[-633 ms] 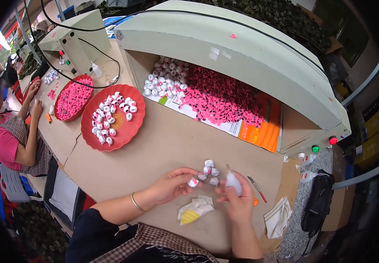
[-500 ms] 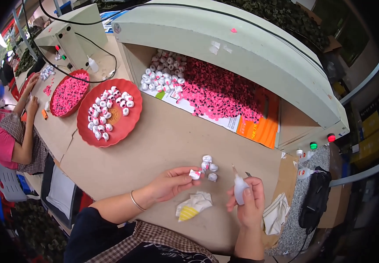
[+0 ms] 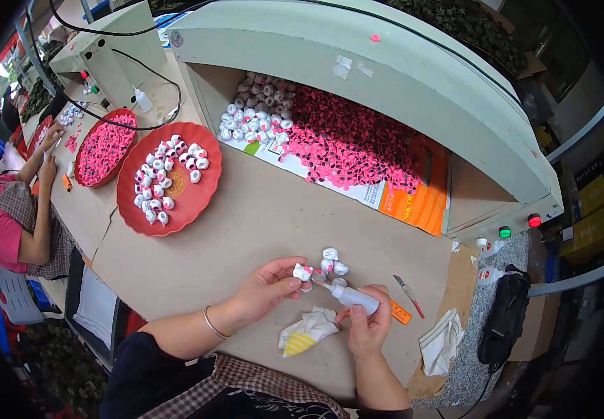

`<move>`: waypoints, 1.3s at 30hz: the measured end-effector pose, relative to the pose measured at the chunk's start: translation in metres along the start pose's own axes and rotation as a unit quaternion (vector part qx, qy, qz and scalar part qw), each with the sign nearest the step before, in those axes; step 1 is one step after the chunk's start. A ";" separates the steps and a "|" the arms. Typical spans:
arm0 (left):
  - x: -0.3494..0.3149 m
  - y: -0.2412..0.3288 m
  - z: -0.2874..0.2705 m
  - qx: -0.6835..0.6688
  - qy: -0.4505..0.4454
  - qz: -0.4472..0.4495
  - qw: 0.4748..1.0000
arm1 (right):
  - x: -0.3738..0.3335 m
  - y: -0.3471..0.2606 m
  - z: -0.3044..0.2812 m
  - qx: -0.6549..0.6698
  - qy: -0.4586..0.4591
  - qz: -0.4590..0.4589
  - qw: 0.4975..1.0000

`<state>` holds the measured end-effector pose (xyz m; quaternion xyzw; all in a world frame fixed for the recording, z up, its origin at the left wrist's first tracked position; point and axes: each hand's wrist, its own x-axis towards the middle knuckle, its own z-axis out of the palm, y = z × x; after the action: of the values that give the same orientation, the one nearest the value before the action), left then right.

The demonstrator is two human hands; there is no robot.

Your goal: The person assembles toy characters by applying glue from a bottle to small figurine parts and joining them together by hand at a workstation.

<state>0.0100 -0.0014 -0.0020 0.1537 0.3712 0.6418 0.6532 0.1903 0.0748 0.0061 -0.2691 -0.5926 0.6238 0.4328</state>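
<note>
My left hand (image 3: 272, 288) pinches a small white cat-head piece with a pink bow (image 3: 302, 272) between thumb and fingertips. A translucent squeeze bottle (image 3: 356, 299) lies tilted in my right hand (image 3: 370, 328), its fingers wrapped round it. The bottle's thin nozzle points left and reaches the side of the head piece; whether it touches, I cannot tell. Just beyond the nozzle stand several similar white pieces (image 3: 330, 254). A crumpled white cloth with a yellow patch (image 3: 303, 340) rests on the table below my hands.
A craft knife (image 3: 410, 297) and an orange-handled tool (image 3: 400, 313) lie right of my right hand. Ahead, a pale cabinet (image 3: 358, 63) shelters white pieces and a pink pile (image 3: 358, 153). Red trays (image 3: 204, 188) stand left, near a co-worker (image 3: 16, 216). Another cloth (image 3: 442, 342) lies right.
My right hand has swung left and turned the bottle from upright to nearly level, its nozzle now at the head piece. The craft knife and orange tool have come into view on the table.
</note>
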 end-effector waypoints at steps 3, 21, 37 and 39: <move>0.002 -0.003 -0.001 -0.009 -0.004 0.008 1.000 | -0.001 0.004 0.004 -0.049 0.009 -0.046 0.998; 0.000 0.000 -0.001 -0.018 -0.020 -0.005 1.000 | -0.001 0.006 0.006 -0.079 0.006 -0.050 0.996; 0.000 0.002 0.000 -0.027 -0.014 -0.032 0.999 | 0.001 0.006 0.009 -0.121 -0.001 -0.076 0.990; 0.000 0.002 0.000 -0.021 -0.023 -0.026 0.999 | 0.001 0.006 0.010 -0.123 -0.006 -0.081 0.989</move>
<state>0.0082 -0.0010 -0.0008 0.1450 0.3466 0.6286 0.6810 0.1803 0.0714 0.0018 -0.2677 -0.6876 0.5106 0.4414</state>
